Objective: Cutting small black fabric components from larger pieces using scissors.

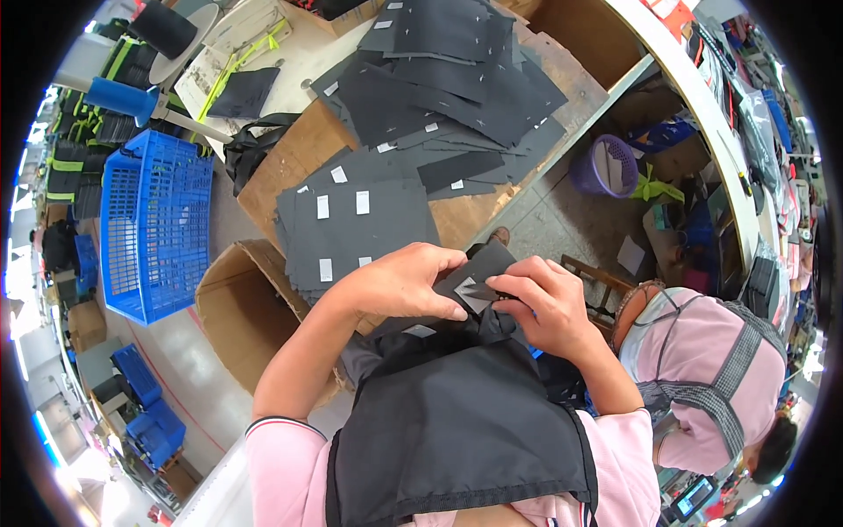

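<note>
"Both your hands meet over one small dark piece [492, 258]. How do they hold it?"

"Your left hand [408, 283] pinches its left side between thumb and fingers. Your right hand [549, 303] is closed, fingertips at a narrow dark pointed thing [481, 291] over the piece's pale patch [477, 305]; what that is, I cannot tell."

"And where do you have the piece?"

"In front of your black apron [457, 430], near the stacked dark sheets [395, 233] on the wooden table [299, 149]. Left of you stands a cardboard box [226, 290]."
</note>
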Tool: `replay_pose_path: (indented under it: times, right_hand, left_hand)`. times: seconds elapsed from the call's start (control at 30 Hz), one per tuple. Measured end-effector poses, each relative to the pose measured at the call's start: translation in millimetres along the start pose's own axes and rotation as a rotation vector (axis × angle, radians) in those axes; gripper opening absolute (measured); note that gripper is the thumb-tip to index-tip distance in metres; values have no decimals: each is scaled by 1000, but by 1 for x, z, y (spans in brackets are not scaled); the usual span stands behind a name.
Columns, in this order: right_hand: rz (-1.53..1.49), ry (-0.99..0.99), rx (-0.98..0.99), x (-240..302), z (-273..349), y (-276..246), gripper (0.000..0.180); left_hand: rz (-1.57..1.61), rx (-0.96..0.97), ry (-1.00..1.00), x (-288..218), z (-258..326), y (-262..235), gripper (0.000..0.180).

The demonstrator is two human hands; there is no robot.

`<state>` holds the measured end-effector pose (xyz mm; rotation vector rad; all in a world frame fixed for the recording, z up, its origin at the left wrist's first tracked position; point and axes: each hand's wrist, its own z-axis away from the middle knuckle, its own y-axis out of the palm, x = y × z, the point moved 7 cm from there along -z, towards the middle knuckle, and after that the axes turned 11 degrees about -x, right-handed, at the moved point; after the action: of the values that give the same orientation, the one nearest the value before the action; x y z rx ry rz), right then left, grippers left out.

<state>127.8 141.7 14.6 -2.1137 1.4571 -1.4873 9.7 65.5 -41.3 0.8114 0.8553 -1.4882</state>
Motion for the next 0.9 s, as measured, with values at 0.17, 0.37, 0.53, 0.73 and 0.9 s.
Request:
replay_pose_path:
  times: [0.17, 0.37, 0.53, 0.73, 0.9]
  right_hand:
    - [23, 23, -74, -3, 0, -4, 32]
    - [-137, 272, -5, -16, -10, -5, 28]
    - [-272, 314, 366, -32, -22, 28, 20]
    - [-816, 1023, 66, -74, 8, 12, 12]
    - [66, 458, -263, -51, -1, 4, 31]
  left_hand:
    - [27, 9, 28, 0, -3, 0, 33]
    - [90, 44, 11, 5, -6, 1, 31]
    - [9, 116, -19, -8, -6, 3, 33]
    - [186, -24, 18, 11, 25, -28, 35]
    - [310, -89, -65, 11, 21, -24, 34]
